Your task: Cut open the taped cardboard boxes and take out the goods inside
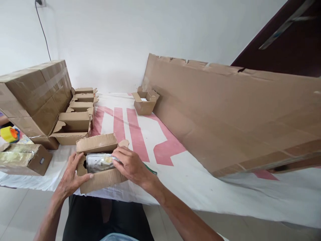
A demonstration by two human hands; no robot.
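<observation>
An open cardboard box (pixel 104 180) stands at the table's near edge, its long flaps folded out. Inside lies a clear plastic packet (pixel 97 162) with a printed white sheet. My left hand (pixel 71 175) grips the box's left end, thumb on the near side and fingers at the far corner. At the right end, my right hand (pixel 129 164) is closed, fingers pinching the packet's edge. The fingertips partly cover the packet, and what lies beneath it is hidden. A thin green curved thing (pixel 150 169) shows just beyond my right wrist.
Several open boxes (pixel 74 122) line up at left beside a stack of taped cartons (pixel 37 88). A closed taped box (pixel 23 160) and a yellow tape roll (pixel 8 134) are at far left. Another open box (pixel 144 107) stands by a large leaning cardboard sheet (pixel 225 117).
</observation>
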